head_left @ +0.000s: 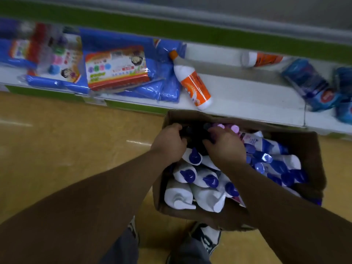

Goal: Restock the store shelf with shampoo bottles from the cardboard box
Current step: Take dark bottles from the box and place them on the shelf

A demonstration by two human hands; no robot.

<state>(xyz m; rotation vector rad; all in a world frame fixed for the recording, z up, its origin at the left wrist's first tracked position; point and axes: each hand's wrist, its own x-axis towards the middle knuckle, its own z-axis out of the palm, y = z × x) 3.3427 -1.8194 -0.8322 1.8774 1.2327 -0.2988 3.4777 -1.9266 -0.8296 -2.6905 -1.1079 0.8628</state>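
White shampoo bottles lay in the cardboard box, long axes running toward the shelf, blue caps farthest. Beyond them, left hand and right hand sat equally near dark bottles at the far end, fingers curled; a grasp could not be confirmed.

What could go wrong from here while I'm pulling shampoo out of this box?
1. The white bottles lie loosely piled in the cardboard box; pulling one from the far end may shift the others.
2. The orange bottle lies on its side near the shelf edge above the box; a bump could roll it off.
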